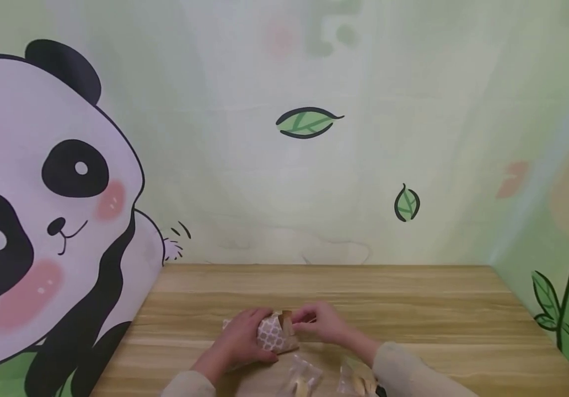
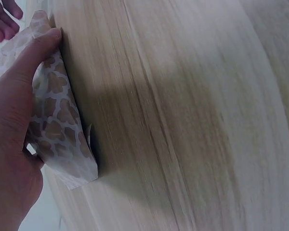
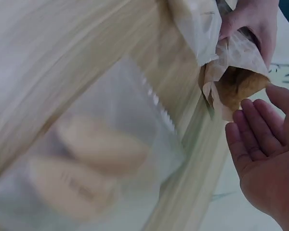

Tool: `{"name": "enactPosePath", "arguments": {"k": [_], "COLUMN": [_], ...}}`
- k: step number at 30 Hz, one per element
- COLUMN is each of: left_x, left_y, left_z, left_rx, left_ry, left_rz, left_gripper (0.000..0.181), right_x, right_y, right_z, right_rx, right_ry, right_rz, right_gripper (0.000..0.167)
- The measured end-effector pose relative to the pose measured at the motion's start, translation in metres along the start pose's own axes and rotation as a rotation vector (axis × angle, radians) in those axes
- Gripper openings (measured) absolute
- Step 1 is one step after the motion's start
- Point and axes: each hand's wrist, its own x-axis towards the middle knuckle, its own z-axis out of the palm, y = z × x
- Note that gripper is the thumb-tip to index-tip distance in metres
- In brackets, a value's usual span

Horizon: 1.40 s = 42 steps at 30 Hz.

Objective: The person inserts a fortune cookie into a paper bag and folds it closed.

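Observation:
A paper bag with a white lattice pattern on brown lies on its side on the table. Its wall is held by my left hand, with the thumb along one side, as the left wrist view of the bag also shows. The bag's mouth faces right; in the right wrist view its brown inside shows, and what lies deeper is hidden. At that mouth is my right hand, thumb and fingers apart and loosely bent, the fingertips at the rim.
Near the front edge lie two clear packets, one in the middle and one farther right. Blurred tan oval pieces show inside a packet. Behind the wooden table hangs a panda-print backdrop.

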Motion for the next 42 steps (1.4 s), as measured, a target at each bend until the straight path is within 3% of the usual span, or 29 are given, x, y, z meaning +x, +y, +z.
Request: {"name": "enactPosePath", "arguments": {"k": [7, 10, 15, 21, 29, 34, 38, 42], "left_x": [0.0, 0.0, 0.0, 0.002, 0.004, 0.003, 0.002, 0.0], "left_y": [-0.001, -0.002, -0.002, -0.005, -0.007, -0.007, -0.006, -0.005], "left_z": [-0.001, -0.002, -0.002, 0.0, 0.002, 0.001, 0.0, -0.001], "left_rx": [-0.005, 0.0, 0.007, 0.023, 0.015, 0.019, 0.027, 0.028], "left_ry": [-0.002, -0.008, -0.011, -0.011, -0.033, -0.043, -0.042, -0.039], "left_rz": [0.007, 0.013, 0.028, 0.034, 0.03, 0.033, 0.039, 0.043], "left_gripper": [0.101, 0.101, 0.1, 0.1, 0.101, 0.101, 0.1, 0.1], "right_x": [-0.028, -0.043, -0.064, -0.076, -0.074, -0.073, -0.072, -0.068], "right_y": [-0.011, -0.015, -0.018, -0.012, 0.009, 0.01, 0.004, 0.001], "right_z": [-0.007, -0.005, 0.003, 0.018, 0.037, 0.038, 0.028, 0.015], "right_rx": [-0.43, -0.528, -0.573, -0.603, -0.634, -0.671, -0.687, -0.772], "right_ry": [-0.12, -0.128, -0.141, -0.159, -0.101, -0.138, -0.19, -0.205], "right_rz": [-0.176, -0.183, -0.179, -0.303, -0.436, -0.443, -0.408, -0.369], "right_gripper": [0.037, 0.045, 0.051, 0.05, 0.046, 0.047, 0.05, 0.057]}}
